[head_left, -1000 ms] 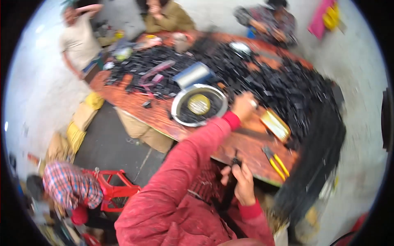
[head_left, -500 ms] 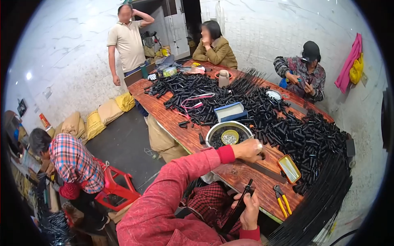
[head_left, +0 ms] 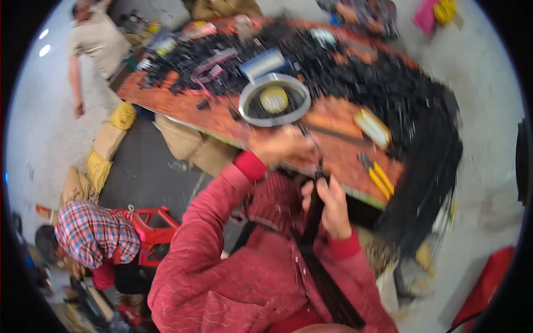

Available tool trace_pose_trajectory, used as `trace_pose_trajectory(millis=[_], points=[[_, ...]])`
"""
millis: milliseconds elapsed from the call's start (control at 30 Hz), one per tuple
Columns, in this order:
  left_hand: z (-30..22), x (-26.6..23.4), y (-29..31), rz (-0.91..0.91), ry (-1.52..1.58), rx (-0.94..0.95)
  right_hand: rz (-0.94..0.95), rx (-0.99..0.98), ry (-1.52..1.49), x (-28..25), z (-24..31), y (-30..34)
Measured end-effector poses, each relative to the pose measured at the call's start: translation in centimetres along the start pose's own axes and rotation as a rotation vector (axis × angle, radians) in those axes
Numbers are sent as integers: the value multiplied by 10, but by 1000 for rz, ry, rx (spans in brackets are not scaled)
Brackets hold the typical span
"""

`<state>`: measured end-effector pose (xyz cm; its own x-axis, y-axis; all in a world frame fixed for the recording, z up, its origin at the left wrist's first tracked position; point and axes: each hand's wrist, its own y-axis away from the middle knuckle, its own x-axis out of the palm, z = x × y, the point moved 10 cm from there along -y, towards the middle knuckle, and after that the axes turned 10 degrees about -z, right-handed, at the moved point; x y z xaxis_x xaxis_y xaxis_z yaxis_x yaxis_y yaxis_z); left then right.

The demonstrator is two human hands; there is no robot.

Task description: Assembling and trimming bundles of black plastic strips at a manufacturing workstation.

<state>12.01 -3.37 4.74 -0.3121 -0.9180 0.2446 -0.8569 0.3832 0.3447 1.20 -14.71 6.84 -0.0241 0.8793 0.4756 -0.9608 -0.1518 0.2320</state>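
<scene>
My right hand (head_left: 327,204) is closed around a bundle of long black strips (head_left: 319,266) that runs down across my red-sleeved lap. My left hand (head_left: 283,145) hovers at the near edge of the orange table (head_left: 183,105), just above the top of that bundle; motion blur hides whether it pinches anything. Beyond my left hand stands a round metal bowl (head_left: 275,100) with a yellowish roll inside it.
Heaps of black strips (head_left: 411,94) cover the table's far and right side. Yellow-handled pliers (head_left: 378,177) and a yellow box (head_left: 373,126) lie to the right. A person in a checked shirt (head_left: 94,236) crouches by a red stool (head_left: 152,227); another person stands at left.
My left hand has pulled back from beside the bowl toward the table's near edge, close to my right hand. My head has tipped down, shifting the whole view.
</scene>
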Motion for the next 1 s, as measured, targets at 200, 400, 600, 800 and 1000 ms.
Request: trace_pose_trajectory(millis=[200, 400, 600, 800, 1000], points=[[-30, 1, 40, 76, 306, 156, 78, 44, -34, 18, -1, 1], [-27, 8, 46, 83, 233, 141, 128, 66, -35, 20, -11, 2], [-40, 19, 60, 92, 92, 180, 119, 71, -38, 19, -13, 5], [-51, 29, 65, 176, 76, 232, 138, 66, -28, 24, -10, 3], [-51, 25, 69, 43, -25, 234, 144, 66, -20, 25, -10, 1]])
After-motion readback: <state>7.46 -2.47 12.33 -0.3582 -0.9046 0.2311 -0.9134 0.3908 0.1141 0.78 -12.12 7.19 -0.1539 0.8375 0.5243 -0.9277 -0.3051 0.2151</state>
